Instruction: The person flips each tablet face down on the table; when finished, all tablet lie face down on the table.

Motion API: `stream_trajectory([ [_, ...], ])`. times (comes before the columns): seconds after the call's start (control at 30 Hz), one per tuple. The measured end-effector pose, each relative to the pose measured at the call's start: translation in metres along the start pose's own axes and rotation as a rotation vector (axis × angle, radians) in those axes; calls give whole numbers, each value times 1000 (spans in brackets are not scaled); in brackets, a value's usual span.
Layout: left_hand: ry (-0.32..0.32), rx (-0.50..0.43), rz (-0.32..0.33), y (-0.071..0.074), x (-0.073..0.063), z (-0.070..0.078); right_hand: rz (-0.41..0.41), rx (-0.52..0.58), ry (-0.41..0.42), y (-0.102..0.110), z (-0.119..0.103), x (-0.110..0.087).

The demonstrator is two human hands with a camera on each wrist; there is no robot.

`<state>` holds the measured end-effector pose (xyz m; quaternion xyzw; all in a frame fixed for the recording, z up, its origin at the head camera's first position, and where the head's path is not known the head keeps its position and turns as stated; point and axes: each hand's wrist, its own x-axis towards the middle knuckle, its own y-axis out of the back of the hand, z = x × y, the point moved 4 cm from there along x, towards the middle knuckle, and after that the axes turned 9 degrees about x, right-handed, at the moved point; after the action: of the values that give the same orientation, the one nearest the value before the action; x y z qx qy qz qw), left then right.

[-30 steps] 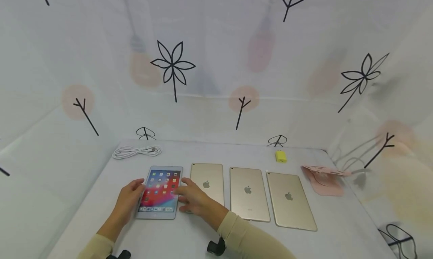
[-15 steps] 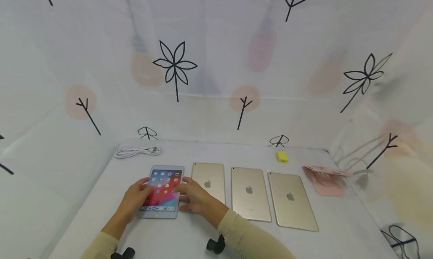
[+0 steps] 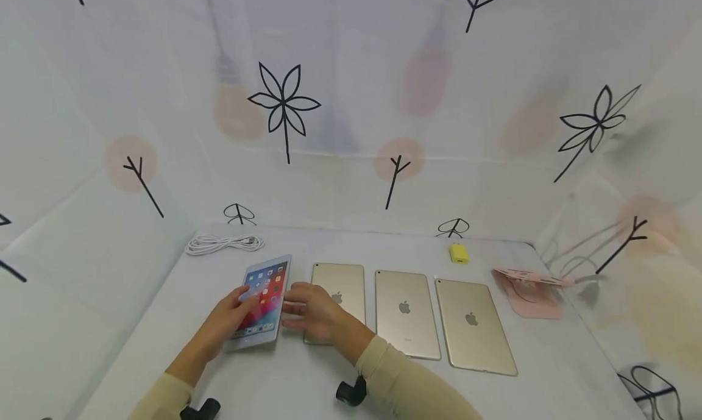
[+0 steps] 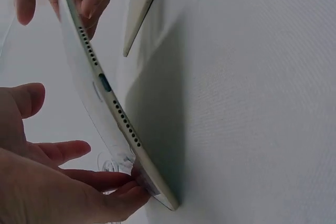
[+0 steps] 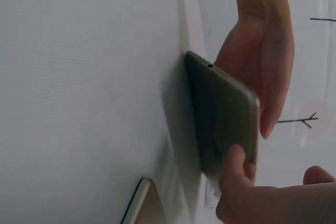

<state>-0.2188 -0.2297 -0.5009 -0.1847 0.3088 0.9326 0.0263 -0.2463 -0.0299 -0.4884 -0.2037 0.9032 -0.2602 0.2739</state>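
Note:
A white-fronted tablet [image 3: 261, 301] with its home screen lit is tilted, its right long edge raised and its left edge low at the table. My right hand [image 3: 315, 310] holds the raised edge; in the right wrist view its fingertips [image 5: 236, 156] lie on the gold back while the thumb stands apart. At the low edge, my left hand [image 3: 222, 322] touches the tablet with its fingertips [image 4: 131, 195], its thumb off the screen. The port and speaker holes show along the tablet's lower end [image 4: 105, 83] in the left wrist view.
Three gold tablets lie face down to the right: one nearest [image 3: 342, 280], a middle one [image 3: 404, 328], a far right one [image 3: 477, 341]. A coiled white cable [image 3: 219, 244], a yellow charger plug [image 3: 458, 253] and a pink folding stand [image 3: 532, 295] lie farther back on the white table.
The lit tablet lay flat; its right edge has risen and it now leans left. My right fingers have moved under that edge, while my left hand has shifted slightly rightward over the screen.

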Motion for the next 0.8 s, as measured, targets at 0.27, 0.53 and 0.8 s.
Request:
stream_trajectory([
  [0.27,-35,-112,-68,5,-2,6,-195,-140,17,-25,8,6],
  [0.53,-87,-93,-94,12,-10,19,-327,-164,-15,-42,14,4],
  [0.8,-157,-221,-84,23,-14,21,-385,-288,64,-48,14,3],
])
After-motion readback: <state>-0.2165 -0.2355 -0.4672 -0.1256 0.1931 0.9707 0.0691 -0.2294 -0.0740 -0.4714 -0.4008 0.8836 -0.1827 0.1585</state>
